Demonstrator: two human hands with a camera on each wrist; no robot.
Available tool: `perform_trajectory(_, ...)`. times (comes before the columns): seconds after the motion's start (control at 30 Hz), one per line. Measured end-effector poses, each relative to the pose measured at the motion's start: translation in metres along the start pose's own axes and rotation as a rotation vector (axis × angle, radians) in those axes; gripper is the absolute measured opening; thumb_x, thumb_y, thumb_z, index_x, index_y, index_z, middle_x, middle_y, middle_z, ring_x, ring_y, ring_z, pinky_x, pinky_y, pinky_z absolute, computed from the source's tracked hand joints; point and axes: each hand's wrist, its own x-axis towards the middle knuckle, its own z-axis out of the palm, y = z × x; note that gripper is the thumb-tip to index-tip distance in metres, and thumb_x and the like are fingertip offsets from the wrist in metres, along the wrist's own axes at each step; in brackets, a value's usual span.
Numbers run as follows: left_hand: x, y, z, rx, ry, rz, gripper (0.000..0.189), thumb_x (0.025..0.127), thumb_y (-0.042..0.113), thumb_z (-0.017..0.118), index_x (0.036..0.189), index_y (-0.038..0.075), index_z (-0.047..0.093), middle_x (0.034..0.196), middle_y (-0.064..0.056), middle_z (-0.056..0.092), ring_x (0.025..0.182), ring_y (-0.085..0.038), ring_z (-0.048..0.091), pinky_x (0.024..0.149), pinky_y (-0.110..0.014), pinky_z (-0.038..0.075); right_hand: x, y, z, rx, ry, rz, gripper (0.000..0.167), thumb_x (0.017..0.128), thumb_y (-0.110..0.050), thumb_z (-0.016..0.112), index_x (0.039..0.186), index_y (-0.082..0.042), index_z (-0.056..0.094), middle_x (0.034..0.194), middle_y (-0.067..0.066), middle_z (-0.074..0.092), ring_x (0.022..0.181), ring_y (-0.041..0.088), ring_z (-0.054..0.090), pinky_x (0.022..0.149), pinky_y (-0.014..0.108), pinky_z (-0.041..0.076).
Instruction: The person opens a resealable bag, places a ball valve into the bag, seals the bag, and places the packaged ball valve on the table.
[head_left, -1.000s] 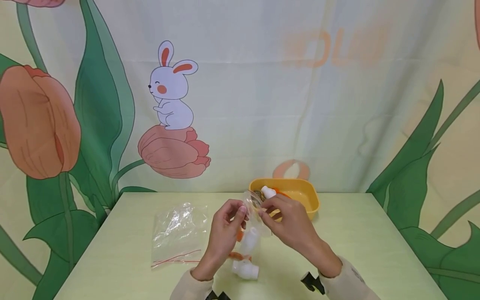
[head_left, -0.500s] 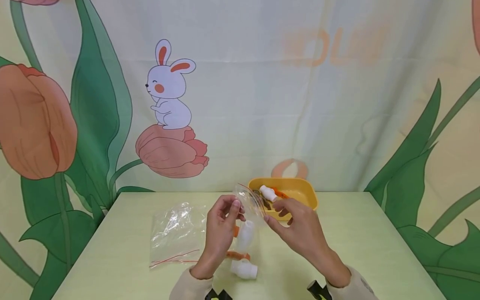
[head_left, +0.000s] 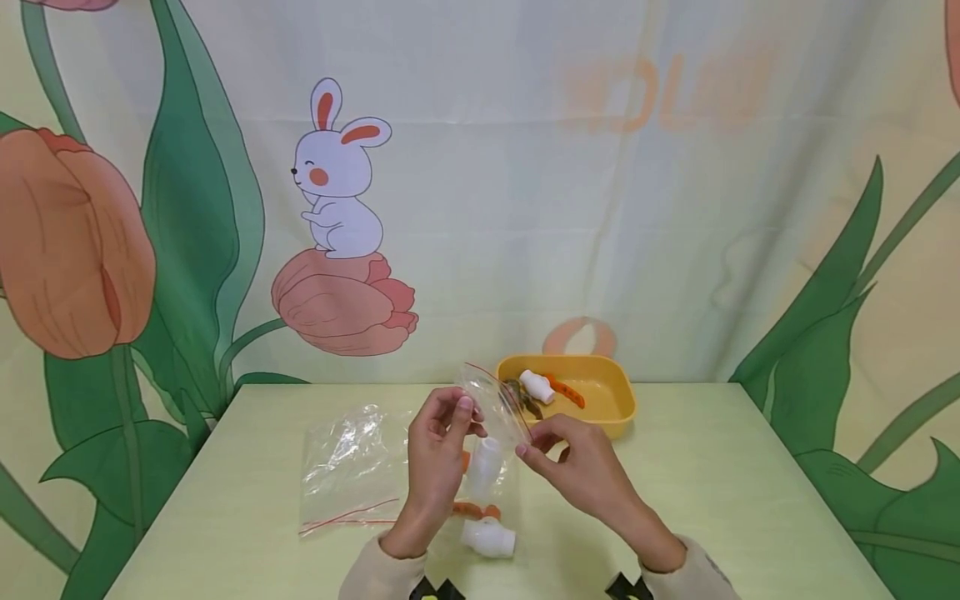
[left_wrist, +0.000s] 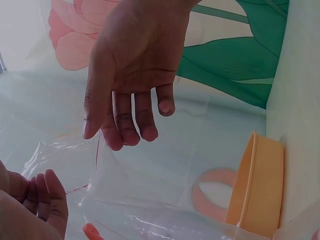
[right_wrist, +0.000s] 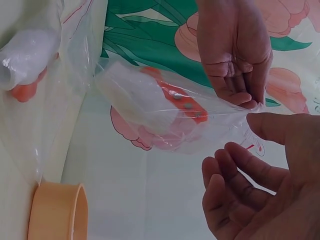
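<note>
My left hand pinches one side of the mouth of a clear zip bag with a red seal line. My right hand holds the opposite edge near its thumb and index finger. Inside the hanging bag are a white rounded piece and an orange strip with dark dots. The right wrist view has my left hand at the top and my right hand nearer. In the left wrist view, my right hand reaches down from the top; my left hand is partly cut off.
Behind the hands stands a yellow basket with a white piece, an orange strip and a dark item. Flat on the left lies a clear zip bag. Another white piece and orange strip lie nearer me under clear film.
The bag's mouth has swung up and left and spread wider. My right hand has moved lower and uncovered the orange strip in the basket. My left hand has shifted slightly left.
</note>
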Motion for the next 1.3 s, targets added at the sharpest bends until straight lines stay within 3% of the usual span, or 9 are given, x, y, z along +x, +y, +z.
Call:
perform_trajectory(0.37,-0.002,0.001,-0.001,-0.014,0.018,-0.005,0.018,0.098,0.013,0.06,0.106,-0.003,0.058,0.088,-0.004,0.061,0.082,-0.013,0.062,0.07,-0.025,0.058,0.001,0.002,0.006,0.04,0.051,0.021,0.006,0.09,-0.021,0.071,0.095,-0.017,0.073,0.084,-0.008,0.071,0.075,0.008,0.061,0.065,0.02,0.051)
perform_trajectory(0.83,-0.005,0.003,-0.006,-0.022,0.022,-0.012,0.015,0.096,0.012,0.062,0.103,-0.001,0.06,0.089,-0.008,0.062,0.08,-0.017,0.062,0.069,-0.025,0.058,0.006,-0.004,-0.005,0.085,0.286,-0.152,0.004,0.088,-0.018,0.074,0.09,-0.015,0.073,0.085,-0.005,0.071,0.077,0.008,0.059,0.065,0.022,0.054)
perform_trajectory(1.3,-0.006,0.01,-0.008,-0.036,0.02,-0.012,0.018,0.097,0.01,0.061,0.102,-0.007,0.058,0.087,-0.009,0.061,0.074,-0.013,0.061,0.066,-0.025,0.058,0.018,-0.023,-0.024,-0.057,0.338,-0.336,0.007,0.085,-0.01,0.076,0.085,-0.012,0.069,0.082,-0.003,0.068,0.078,0.009,0.054,0.067,0.024,0.049)
